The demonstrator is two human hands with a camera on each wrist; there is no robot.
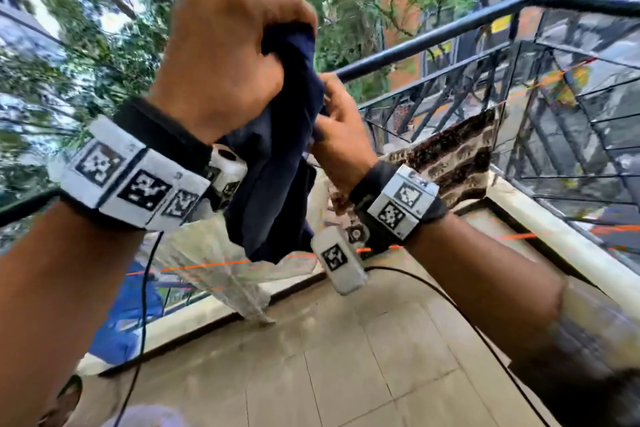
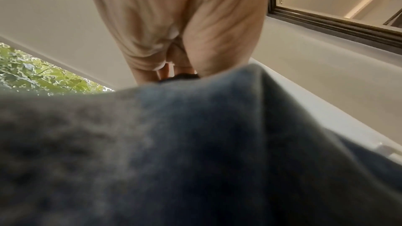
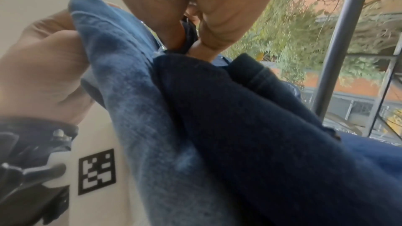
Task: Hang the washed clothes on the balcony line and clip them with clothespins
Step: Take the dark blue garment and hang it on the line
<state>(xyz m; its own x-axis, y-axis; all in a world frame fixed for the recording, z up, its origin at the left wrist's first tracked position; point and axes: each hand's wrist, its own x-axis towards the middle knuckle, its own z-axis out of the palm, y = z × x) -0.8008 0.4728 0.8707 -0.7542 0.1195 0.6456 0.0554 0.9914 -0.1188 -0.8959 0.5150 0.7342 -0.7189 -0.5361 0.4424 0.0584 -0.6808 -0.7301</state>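
The balcony railing (image 1: 433,42) is running dark across the far side, with trees and a brick building standing beyond it, and the tiled floor (image 1: 346,357) is spreading pale below. An orange clothesline (image 1: 207,265) is stretching across the balcony at about wrist height in the head view, and another length of it is showing near the railing on the right. Two pieces are already hanging: a patterned brown cloth (image 1: 453,156) draped by the railing, and a pale thin cloth (image 1: 214,253) drooping over the near line. I cannot tell whether clothespins are sitting on either of them; none is showing plainly.

In front of all that, a navy garment (image 1: 277,163) is hanging bunched in the air above the line, not yet laid over it. The left hand (image 1: 228,55) is making a tight fist round its top, a closed grip holding the fabric high. The right hand (image 1: 341,128) is just beside it and lower, its fingers pinching a fold of the same cloth; the right wrist view is showing thumb and fingers closing on a hem.

By my reckoning the work is part done: two pieces are up, and this one is being opened out. It is looking as though spreading it, draping it over the line and pinning it are all waiting to be done.
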